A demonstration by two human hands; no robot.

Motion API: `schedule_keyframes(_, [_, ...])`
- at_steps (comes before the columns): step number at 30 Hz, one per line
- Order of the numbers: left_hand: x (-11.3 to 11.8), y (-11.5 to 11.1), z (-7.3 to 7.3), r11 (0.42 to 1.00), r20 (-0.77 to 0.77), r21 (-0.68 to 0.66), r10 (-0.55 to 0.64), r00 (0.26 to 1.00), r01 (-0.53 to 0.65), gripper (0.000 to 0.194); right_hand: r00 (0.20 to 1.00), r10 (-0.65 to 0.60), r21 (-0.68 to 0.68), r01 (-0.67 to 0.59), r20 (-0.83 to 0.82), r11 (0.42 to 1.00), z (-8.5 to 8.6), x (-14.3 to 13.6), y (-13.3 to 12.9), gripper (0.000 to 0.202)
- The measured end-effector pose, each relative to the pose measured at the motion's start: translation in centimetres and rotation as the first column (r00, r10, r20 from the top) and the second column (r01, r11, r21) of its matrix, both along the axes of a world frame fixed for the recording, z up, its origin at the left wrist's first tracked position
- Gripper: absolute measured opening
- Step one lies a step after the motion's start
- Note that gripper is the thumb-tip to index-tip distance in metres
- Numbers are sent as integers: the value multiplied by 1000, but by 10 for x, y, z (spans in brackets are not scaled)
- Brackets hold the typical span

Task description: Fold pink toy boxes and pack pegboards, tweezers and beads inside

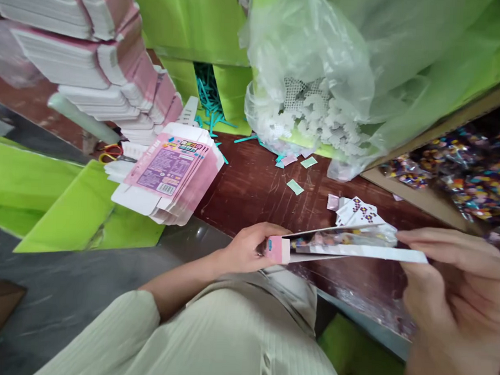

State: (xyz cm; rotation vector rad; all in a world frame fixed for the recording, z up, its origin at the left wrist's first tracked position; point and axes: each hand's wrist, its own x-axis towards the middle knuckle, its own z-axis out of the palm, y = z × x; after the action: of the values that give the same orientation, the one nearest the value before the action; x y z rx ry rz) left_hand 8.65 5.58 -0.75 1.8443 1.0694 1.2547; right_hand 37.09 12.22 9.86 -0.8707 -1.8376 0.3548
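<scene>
Head camera view: at 9 o'clock, lime-green sheets (pixel 75 213) are seen, and at 10 o'clock bundles of folded pink-and-white cardboard (pixel 60 63) are stacked high. Scissors with red and yellow handles (pixel 110 152) are laid beside a pile of pink-and-white printed cartons (pixel 166 167), also at 9 o'clock; these are judged unfilled. At 11 o'clock, turquoise plastic sticks (pixel 208 94) are spilled from a green opening.

At 6 o'clock, the left end of a slim pink-and-white cardboard carton (pixel 277 249) is grasped by the left hand (pixel 245 248). This carton is held at 4 o'clock, between the hands and over the edge of the dark red tabletop (pixel 250 193). It is already opened out, and a clear bag of multicoloured pieces (pixel 326 239) is seen within its long opening. The long white flap (pixel 363 251) is left unfolded, so closing is judged not yet done.

Small green sachets (pixel 295 186) are scattered near 3 o'clock, below a clear plastic bag of white pieces (pixel 319 110) at 1 o'clock. White cards with purple patterns (pixel 359 211) are fanned behind the carton. At 4 o'clock, the carton's right end is pinched by the right hand (pixel 461 274). Shiny packets of colourful pieces (pixel 478 170) are heaped near 3 o'clock.
</scene>
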Motion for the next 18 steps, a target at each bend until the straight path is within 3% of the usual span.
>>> schedule_keyframes(2, [1, 2, 0, 999, -18, 34, -19, 1000, 20, 51, 979, 80, 95, -100, 189, 990, -2, -3, 0, 12])
schedule_keyframes(4, [1, 4, 1, 997, -23, 59, -43, 999, 45, 52, 893, 125, 161, -213, 433, 964, -3, -8, -1, 5])
schedule_keyframes(6, [2, 4, 3, 995, -2, 86, -57, 998, 57, 54, 811, 127, 176, -273, 572, 946, -3, -12, -4, 12])
schedule_keyframes(8, [0, 3, 4, 999, 24, 44, -33, 999, 32, 55, 829, 117, 153, -237, 547, 960, -1, -12, -8, 28])
schedule_keyframes(11, [-2, -1, 3, 992, 39, -120, 29, 999, -24, 56, 898, -2, 139, -66, 440, 988, 0, -8, -10, 57])
schedule_keyframes(13, [-2, -5, -4, 974, 69, -222, 49, 996, -33, 60, 874, -16, 148, -64, 485, 987, -4, -8, -9, 68])
schedule_keyframes(15, [0, -7, -12, 961, 132, -276, 60, 989, -22, 72, 841, 57, 133, -151, 538, 979, -15, -11, -8, 70])
schedule_keyframes(17, [3, -8, -21, 961, 195, -276, 71, 978, -15, 90, 899, 79, 68, -120, 431, 990, -33, -14, -7, 74])
schedule_keyframes(18, [4, -8, -25, 963, 221, -270, 71, 973, -9, 97, 946, 77, -29, -72, 315, 997, -44, -16, -7, 77])
